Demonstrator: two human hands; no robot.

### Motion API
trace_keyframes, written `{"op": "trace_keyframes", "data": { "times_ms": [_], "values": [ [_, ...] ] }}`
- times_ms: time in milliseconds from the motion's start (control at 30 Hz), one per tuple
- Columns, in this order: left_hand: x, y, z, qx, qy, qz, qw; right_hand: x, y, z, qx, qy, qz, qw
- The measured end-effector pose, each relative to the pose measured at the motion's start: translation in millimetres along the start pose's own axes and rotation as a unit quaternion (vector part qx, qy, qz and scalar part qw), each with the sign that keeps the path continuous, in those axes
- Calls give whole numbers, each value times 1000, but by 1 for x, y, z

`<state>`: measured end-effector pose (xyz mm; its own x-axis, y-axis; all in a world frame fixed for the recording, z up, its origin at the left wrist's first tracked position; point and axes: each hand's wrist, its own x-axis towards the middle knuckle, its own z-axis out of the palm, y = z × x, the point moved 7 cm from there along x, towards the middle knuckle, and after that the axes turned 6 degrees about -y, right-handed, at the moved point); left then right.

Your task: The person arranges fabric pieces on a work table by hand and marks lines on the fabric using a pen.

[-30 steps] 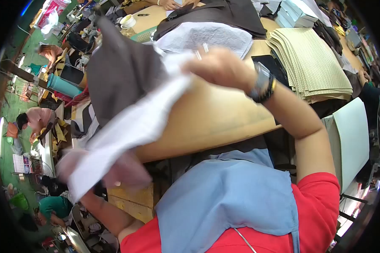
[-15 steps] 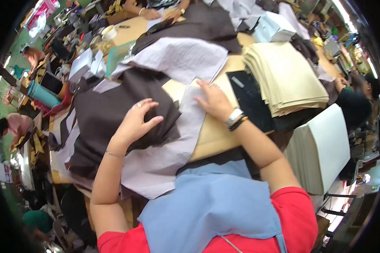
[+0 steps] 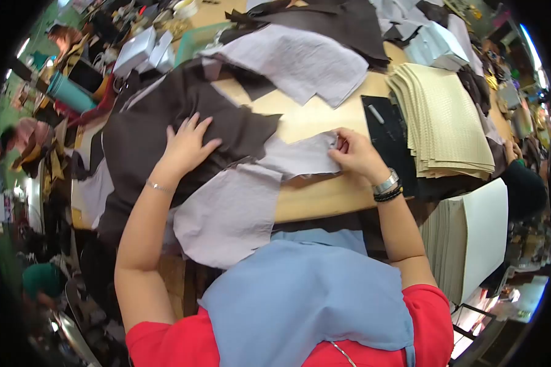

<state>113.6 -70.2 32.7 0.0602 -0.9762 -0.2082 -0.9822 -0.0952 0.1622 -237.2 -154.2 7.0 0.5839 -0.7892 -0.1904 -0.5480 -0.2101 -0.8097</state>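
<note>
My left hand (image 3: 187,147) lies with fingers spread on a large dark brown leather sheet (image 3: 144,131), which is creased and ragged at its right edge. My right hand (image 3: 355,153) pinches the end of a pale grey-lilac leather strip (image 3: 306,154), slightly lifted above the wooden tabletop (image 3: 315,200). That strip reaches left to the brown sheet's edge. A wider pale piece (image 3: 229,211) continues below it and hangs over the table's front edge. Whether the pale parts are the back of the brown sheet, I cannot tell.
Another pale leather piece (image 3: 306,58) lies farther back, by more dark leather (image 3: 349,27). To the right are a black mat (image 3: 386,137), a stack of cream textured sheets (image 3: 447,122) and a thick white stack (image 3: 483,226). A green bin (image 3: 193,44) stands back left.
My right hand has moved nearer and right, closing on the pale strip's end and drawing it rightward. My left hand has come down flat on the brown leather. The view has shifted.
</note>
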Motion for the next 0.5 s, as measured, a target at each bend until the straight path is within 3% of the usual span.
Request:
{"op": "trace_keyframes", "data": {
  "times_ms": [33, 100, 133, 167, 333, 433, 500],
  "values": [
    [2, 15, -8, 25, 3, 13, 1000, 3, -1, 0, -23, -3, -10, 1000],
    [-5, 64, -31, -55, 104, 174, 978, 8, -6, 0, 9, 14, -31, 999],
    [-6, 84, -32, -122, 66, 241, 960, 10, -9, -1, 24, 24, -43, 999],
    [-10, 100, -21, -137, 88, 299, 940, 12, -12, 1, 40, 14, -51, 998],
    [-21, 127, 22, -128, 80, 252, 956, 14, -20, 1, 121, -28, -64, 990],
    [-24, 119, 20, -110, 36, 229, 967, 1, -44, -21, 92, 35, -172, 980],
    [-25, 111, 20, -193, 11, 202, 960, -2, -47, -26, 132, 24, -147, 980]
  ]
}}
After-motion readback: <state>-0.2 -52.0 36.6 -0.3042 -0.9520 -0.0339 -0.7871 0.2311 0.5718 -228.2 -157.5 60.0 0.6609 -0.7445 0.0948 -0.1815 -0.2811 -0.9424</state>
